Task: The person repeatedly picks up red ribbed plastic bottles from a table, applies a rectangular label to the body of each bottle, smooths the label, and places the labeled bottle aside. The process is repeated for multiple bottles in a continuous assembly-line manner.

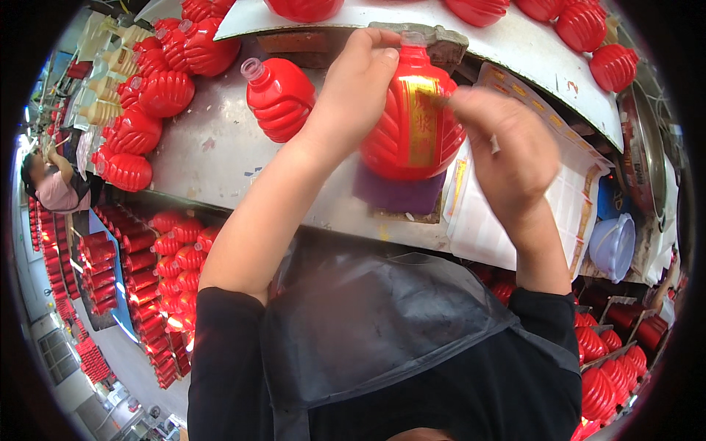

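A round red ribbed bottle with a clear neck stands upright on a purple pad at the work table. Down its front runs a gold label with red characters. My left hand is closed round the bottle's upper left side and neck. At its upper right, my right hand has its fingertips close to the label's edge; motion smears them, so contact and grip are unclear. Another red bottle with an uncovered neck stands to the left of my left wrist.
Label sheets lie right of the pad. Several red bottles line the table's far left, and more sit on a raised white shelf. A lilac bucket is at the right. Stacked red bottles fill the lower left; a person sits beyond.
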`<action>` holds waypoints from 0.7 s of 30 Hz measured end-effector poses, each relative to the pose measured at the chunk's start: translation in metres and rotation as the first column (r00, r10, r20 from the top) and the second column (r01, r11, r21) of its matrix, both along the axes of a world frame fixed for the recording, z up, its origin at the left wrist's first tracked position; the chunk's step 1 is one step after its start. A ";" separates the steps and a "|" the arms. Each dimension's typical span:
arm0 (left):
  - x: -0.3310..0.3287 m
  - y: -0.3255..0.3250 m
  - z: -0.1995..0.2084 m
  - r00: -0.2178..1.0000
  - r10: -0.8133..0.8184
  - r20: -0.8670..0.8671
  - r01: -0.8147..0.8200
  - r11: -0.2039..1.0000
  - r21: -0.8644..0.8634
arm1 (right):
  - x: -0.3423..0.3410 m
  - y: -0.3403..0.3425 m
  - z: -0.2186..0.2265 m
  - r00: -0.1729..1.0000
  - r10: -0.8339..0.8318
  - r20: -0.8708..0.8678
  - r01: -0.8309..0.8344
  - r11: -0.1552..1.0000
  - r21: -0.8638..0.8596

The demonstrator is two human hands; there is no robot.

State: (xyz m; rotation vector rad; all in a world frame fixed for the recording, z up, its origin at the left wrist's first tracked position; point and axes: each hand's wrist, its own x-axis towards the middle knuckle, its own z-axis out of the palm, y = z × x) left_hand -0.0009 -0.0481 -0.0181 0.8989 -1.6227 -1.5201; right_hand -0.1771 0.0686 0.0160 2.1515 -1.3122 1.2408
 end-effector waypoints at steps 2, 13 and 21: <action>-0.002 -0.003 -0.001 0.999 0.032 -0.033 -0.030 0.999 0.034 | 0.012 0.010 -0.013 0.977 0.214 0.015 -0.214 0.972 0.102; 0.011 0.003 0.028 0.977 0.022 0.213 0.056 0.934 -0.353 | 0.018 0.019 0.000 0.931 -0.107 0.349 -0.024 0.935 0.353; 0.014 0.010 0.044 0.946 0.235 0.222 0.030 0.620 -0.784 | 0.011 0.012 0.016 0.941 -0.192 0.279 0.115 0.956 0.272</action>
